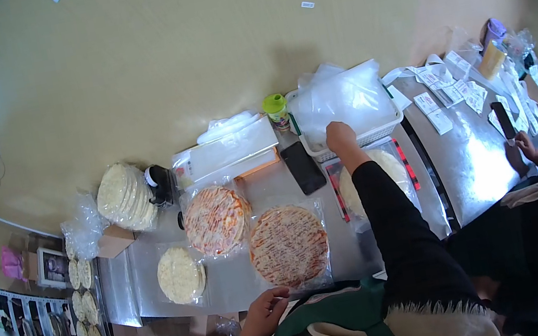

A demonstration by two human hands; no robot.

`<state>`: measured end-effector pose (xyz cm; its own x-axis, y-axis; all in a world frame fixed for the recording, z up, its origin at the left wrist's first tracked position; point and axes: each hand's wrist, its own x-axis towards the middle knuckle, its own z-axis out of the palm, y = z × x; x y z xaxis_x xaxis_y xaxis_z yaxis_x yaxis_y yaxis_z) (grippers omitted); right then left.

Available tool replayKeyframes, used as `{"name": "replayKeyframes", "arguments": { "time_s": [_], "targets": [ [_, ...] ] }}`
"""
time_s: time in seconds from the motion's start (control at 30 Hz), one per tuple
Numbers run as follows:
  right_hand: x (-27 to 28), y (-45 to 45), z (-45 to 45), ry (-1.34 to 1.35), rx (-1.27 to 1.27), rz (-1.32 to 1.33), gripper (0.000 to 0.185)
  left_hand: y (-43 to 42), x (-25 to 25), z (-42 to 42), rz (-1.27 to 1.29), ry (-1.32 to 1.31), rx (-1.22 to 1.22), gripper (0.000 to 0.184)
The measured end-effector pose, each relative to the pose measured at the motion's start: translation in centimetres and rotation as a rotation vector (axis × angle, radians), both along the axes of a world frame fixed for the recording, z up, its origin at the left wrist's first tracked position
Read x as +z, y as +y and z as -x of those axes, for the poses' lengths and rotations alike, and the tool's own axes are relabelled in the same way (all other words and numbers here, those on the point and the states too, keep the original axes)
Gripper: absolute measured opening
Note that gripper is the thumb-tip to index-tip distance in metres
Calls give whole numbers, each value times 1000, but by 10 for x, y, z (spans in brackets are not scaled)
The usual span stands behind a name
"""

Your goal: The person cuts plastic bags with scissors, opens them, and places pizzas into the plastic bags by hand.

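My right hand [340, 135] reaches to the front of a white basket [354, 141] with clear plastic bags [343, 99] in it. Its fingers are curled, and what they hold, if anything, is hidden. My left hand [264, 313] is near the table's front edge, fingers bent, just below a bagged pizza with brown and red topping [289, 246]. Another bagged pizza [217, 219] lies behind it to the left. Under my right arm a pale round base [386, 180] rests on a red and black sheet [339, 191].
Stacked bagged bases [123, 197] and a smaller bagged base [181, 275] are at left. A black phone [303, 168], a green-lidded container [276, 112] and a white box [223, 151] stand mid-table. At right, a co-worker's hand [530, 149] holds a phone near paper labels [433, 113].
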<state>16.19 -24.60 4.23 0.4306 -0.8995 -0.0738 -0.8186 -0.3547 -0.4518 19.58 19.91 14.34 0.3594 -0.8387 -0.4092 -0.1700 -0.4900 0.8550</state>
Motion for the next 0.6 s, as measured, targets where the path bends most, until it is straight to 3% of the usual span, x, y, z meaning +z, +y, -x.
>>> {"name": "replayKeyframes", "arguments": {
  "time_s": [0.2,0.33,0.43,0.53,0.6],
  "targets": [
    [1,-1,11,-417,-38,201,11,5,1,1,6,-4,16,26],
    [29,16,8,-555,4,353,14,3,9,-2,7,-61,-23,25],
    [72,54,6,-695,184,342,14,6,2,-10,30,-123,-97,28],
    [121,122,14,-663,553,192,12,13,-19,-25,224,23,-13,42],
    [152,164,24,-659,679,122,11,9,-17,-38,374,207,114,61]
  ]
}}
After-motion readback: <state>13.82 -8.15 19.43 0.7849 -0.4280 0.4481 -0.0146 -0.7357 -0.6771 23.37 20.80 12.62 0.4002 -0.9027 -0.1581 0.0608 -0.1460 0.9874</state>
